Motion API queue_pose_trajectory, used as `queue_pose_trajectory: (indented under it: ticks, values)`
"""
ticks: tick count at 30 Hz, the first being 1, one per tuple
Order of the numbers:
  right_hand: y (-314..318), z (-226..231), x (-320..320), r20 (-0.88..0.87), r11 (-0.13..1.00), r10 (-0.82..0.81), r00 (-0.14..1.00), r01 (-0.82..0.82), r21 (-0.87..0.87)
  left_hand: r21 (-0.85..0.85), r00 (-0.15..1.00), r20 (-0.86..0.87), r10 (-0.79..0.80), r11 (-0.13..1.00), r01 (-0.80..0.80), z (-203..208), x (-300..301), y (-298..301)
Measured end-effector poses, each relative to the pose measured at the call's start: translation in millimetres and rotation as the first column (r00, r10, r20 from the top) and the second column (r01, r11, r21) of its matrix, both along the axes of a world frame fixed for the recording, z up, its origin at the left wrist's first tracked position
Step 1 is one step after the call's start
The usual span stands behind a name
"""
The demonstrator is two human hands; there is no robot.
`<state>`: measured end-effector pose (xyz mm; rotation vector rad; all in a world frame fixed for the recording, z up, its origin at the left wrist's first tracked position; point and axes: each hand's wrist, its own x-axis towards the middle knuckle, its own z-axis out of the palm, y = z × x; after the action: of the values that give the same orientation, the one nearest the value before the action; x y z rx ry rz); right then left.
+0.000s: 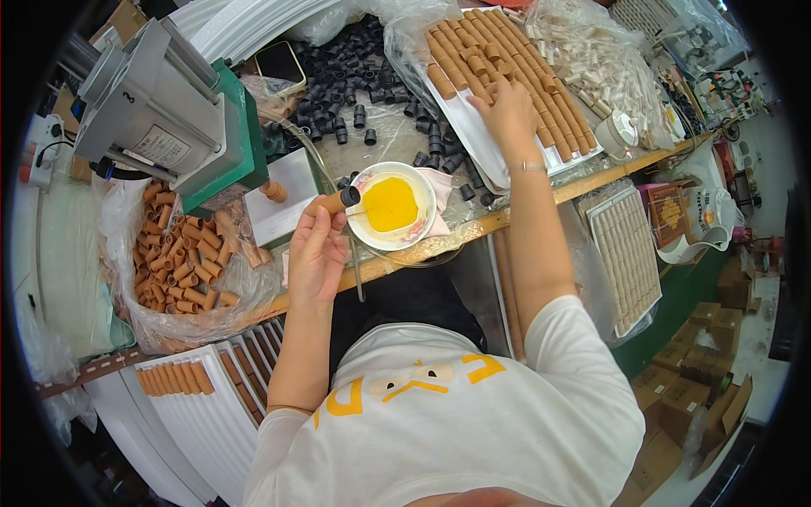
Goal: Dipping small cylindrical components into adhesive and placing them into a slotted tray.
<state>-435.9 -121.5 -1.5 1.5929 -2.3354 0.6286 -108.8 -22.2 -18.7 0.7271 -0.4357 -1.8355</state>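
Note:
Between thumb and fingers of my left hand (pixel 317 253) is a brown tube (pixel 328 204) with a black collar on its right end. That end is over the left rim of a white bowl (pixel 427 188) holding yellow liquid (pixel 391 205). A pale stick or handle crosses the bowl's left side, partly hidden. My right hand (pixel 510 114) reaches far right to a white tray (pixel 466 127) lined with rows of brown tubes (pixel 541 76). Its fingers are closed on a brown tube among them; the hand partly covers it.
A green and grey press (pixel 228 127) stands at left, with a brown piece (pixel 274 192) on its plate. Below it is a bag of loose brown tubes (pixel 182 262). Many black collars (pixel 359 114) lie at the back. Pale pieces (pixel 583 51) fill a bag at far right.

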Motion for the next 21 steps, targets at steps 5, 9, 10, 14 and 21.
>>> queue_pose_trajectory:
  ticks: [5,9,10,14,21]
  values:
    - [-19,-22,-34,-0.024,0.999,0.017,1.0,-0.016,0.044,-0.066,0.989,0.131,0.074,0.996,-0.066,8,8,1]
    - [23,12,17,0.41,0.944,0.327,0.851,-0.28,-0.174,-0.246,0.91,0.333,0.248,0.954,-0.171,2,19,-5]
    - [40,23,45,0.492,0.882,0.469,0.733,-0.42,-0.215,-0.294,0.893,0.354,0.277,0.94,-0.175,5,20,-5]
    - [72,32,139,0.559,0.624,0.73,0.393,-0.716,-0.313,-0.41,0.83,0.464,0.311,0.906,-0.11,10,23,-4]
    - [75,28,189,0.251,0.485,0.862,0.442,-0.862,-0.148,-0.459,0.621,0.702,0.348,0.888,0.02,12,44,3]
